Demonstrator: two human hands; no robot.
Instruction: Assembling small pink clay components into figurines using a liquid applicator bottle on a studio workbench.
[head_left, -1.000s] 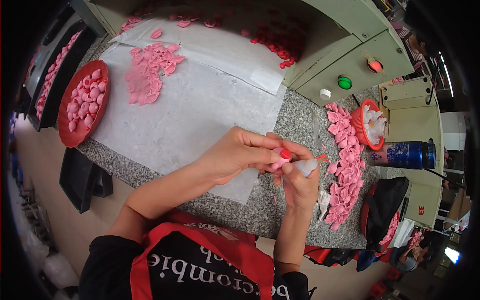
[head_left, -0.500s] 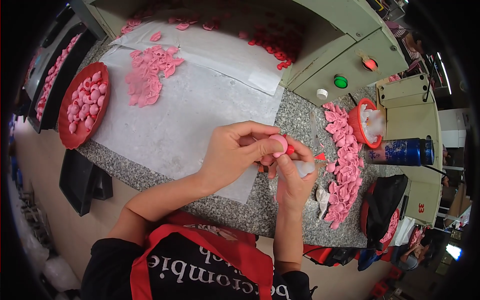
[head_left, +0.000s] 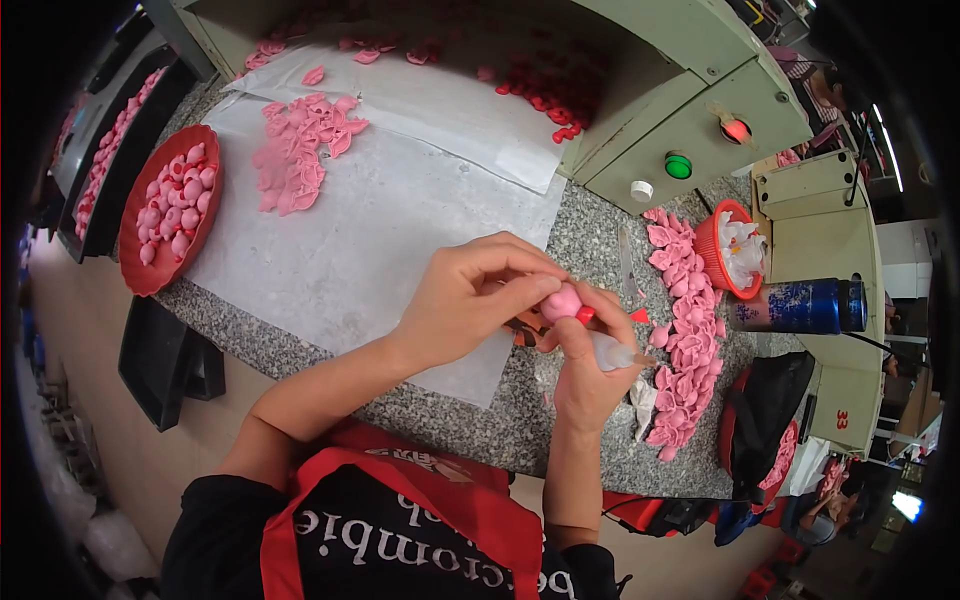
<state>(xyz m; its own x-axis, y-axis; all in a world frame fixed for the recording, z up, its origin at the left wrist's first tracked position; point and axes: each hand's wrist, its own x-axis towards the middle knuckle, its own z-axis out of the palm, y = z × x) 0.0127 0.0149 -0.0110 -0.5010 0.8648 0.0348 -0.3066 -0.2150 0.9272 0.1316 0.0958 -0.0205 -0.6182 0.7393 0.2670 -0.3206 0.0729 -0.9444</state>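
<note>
Between my two hands is a small round pink piece [head_left: 562,302] with a red bit [head_left: 586,315] on its right side. My left hand [head_left: 485,298] is closed, its thumb and fingertips at the upper left of the piece. My right hand [head_left: 588,375] pinches the same piece from below and right. Lying across that palm is a small translucent squeeze bottle [head_left: 612,353], its narrow tip directed right. Similar pink pieces with red parts fill a red scalloped dish [head_left: 133,262] at the far left.
White paper [head_left: 380,230] covers the stone worktop [head_left: 450,425], bearing a pile of pink leaf-like pieces [head_left: 300,150]. More pink pieces [head_left: 690,350] line the right side. Beyond them stand a red tub [head_left: 712,262] and a blue bottle [head_left: 790,305]. A greenish metal cabinet [head_left: 640,110] borders the back.
The pink piece has turned slightly and sits a little lower. My right hand has tilted, so the squeeze bottle's tip now shows, directed right. My left fingers have shifted on the piece.
</note>
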